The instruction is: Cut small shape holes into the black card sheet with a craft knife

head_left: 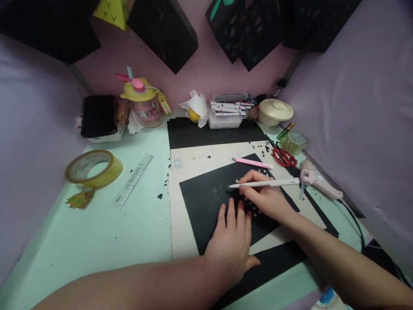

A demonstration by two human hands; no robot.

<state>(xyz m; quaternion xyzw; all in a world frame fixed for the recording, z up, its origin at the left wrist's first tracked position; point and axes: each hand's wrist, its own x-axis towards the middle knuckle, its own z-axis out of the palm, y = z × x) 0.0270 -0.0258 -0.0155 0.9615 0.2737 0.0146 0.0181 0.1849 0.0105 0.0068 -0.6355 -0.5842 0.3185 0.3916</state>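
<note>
My right hand point(266, 198) grips a slim white pen point(274, 183), its tip close over a sheet of black paper point(203, 215). Whether the tip touches the paper I cannot tell. Faint star-like outlines show left of the tip, and small star-shaped cut-outs lie under and around my right hand. Flat on the sheet's lower part rests my left hand point(230, 241), fingers spread, holding nothing. A pink craft knife point(253, 162) lies at the black sheet's upper edge. Beneath the sheet is a pale board point(182, 232) with pencil marks and black scraps.
Red scissors point(284, 157), a glue gun point(318, 181) with its cord and a roll of patterned tape point(293, 143) lie right. Left are a ruler point(134, 181) and yellow tape point(114, 170). A cup point(146, 107), marker box point(226, 121) and lidded bowl point(274, 113) stand behind. Black paper shapes point(164, 34) hang overhead.
</note>
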